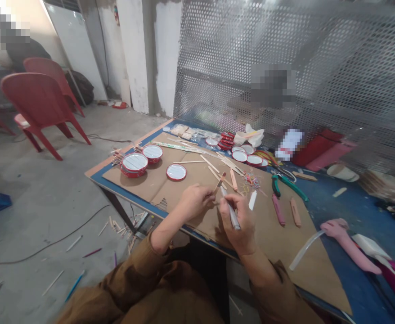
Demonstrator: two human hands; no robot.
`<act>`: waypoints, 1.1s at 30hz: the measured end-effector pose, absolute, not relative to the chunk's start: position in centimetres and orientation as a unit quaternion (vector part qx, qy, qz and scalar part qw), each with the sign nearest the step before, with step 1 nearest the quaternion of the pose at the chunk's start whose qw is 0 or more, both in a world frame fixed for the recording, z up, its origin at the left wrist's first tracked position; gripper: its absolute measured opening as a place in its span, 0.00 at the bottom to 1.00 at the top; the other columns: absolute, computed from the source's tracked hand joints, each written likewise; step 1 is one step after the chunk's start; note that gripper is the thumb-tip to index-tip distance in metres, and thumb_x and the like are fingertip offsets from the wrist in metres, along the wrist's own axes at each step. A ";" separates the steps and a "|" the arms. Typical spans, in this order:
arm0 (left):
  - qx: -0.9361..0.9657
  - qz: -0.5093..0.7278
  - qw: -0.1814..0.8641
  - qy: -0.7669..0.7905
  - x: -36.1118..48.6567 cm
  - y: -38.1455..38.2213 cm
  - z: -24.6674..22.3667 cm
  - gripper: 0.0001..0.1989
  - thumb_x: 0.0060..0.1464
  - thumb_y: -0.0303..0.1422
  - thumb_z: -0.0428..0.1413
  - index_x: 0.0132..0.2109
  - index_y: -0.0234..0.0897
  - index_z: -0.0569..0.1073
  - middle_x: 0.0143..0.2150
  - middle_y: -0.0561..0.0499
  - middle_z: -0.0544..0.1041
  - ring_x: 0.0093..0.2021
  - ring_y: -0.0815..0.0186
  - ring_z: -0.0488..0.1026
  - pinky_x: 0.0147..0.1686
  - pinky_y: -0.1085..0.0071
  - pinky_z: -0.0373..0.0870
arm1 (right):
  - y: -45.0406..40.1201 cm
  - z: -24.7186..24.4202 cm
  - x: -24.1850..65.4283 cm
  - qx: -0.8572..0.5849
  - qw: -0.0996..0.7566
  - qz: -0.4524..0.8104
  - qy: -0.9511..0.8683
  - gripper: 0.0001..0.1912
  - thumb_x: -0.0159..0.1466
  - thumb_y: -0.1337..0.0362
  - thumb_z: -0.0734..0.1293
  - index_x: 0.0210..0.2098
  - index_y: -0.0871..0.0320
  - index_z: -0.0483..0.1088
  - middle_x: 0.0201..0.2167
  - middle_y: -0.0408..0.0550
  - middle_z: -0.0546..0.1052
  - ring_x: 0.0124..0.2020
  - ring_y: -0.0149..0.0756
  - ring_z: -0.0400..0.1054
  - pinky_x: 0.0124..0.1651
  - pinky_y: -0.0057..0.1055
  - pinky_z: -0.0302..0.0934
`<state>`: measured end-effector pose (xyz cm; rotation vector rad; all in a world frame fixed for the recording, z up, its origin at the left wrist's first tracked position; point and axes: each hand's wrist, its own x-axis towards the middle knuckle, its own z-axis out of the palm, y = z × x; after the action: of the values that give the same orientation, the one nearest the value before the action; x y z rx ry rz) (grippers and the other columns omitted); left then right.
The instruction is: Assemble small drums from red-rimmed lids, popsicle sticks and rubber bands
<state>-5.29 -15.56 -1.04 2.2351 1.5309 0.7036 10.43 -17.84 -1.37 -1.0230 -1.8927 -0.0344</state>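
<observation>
Pinched in my left hand (199, 200) is a small flat wooden stick (219, 181), tilted upward, with a dark band and a reddish tip. My right hand (240, 222) grips a light grey marker (233, 215) like a pen, its upper end close to the stick; whether they touch I cannot tell. Just beyond lie a peach marker (234, 179), a white strip (252, 200) and a tangle of coloured rubber bands (252, 180). Left of my hands, a round white disc with a red rim (176, 172) lies flat on the cardboard (197, 175).
Stacked red-rimmed drums (134, 164) stand at the left edge. More discs (240, 155) and loose sticks (189, 162) lie further back. Green-handled pliers (290, 186), a pink marker (279, 209) and a pink glue gun (351, 247) are at right. A perforated metal panel (217, 67) rises behind.
</observation>
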 end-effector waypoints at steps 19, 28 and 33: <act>0.784 0.243 0.173 0.545 -5.3 -15.7 -0.9 0.11 0.61 0.34 0.48 0.32 0.38 0.72 0.30 0.51 0.74 0.34 0.65 0.67 0.32 0.73 0.58 | -17.9 -0.8 10.1 -0.406 0.472 -0.020 -0.782 0.03 0.64 0.64 0.62 0.37 0.56 0.65 0.28 0.45 0.73 0.28 0.33 0.69 0.32 0.29 0.65; 0.786 0.241 0.171 0.543 -5.3 -15.6 -1.0 0.11 0.61 0.34 0.48 0.32 0.38 0.72 0.31 0.51 0.74 0.34 0.65 0.67 0.33 0.72 0.58 | -18.0 -0.9 10.2 -0.401 0.463 -0.011 -0.790 0.03 0.64 0.64 0.62 0.38 0.56 0.65 0.28 0.44 0.74 0.27 0.32 0.69 0.31 0.27 0.64; 0.785 0.238 0.179 0.544 -5.2 -15.6 -0.8 0.11 0.60 0.34 0.48 0.33 0.38 0.72 0.31 0.51 0.74 0.35 0.65 0.67 0.33 0.73 0.58 | -17.9 -0.9 10.2 -0.405 0.468 -0.016 -0.785 0.04 0.64 0.63 0.62 0.37 0.56 0.66 0.27 0.44 0.74 0.26 0.32 0.69 0.30 0.28 0.65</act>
<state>-5.24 -15.65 -0.83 2.2194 1.5379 0.6719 10.16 -17.90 -0.88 -0.9941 -1.9261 -0.0395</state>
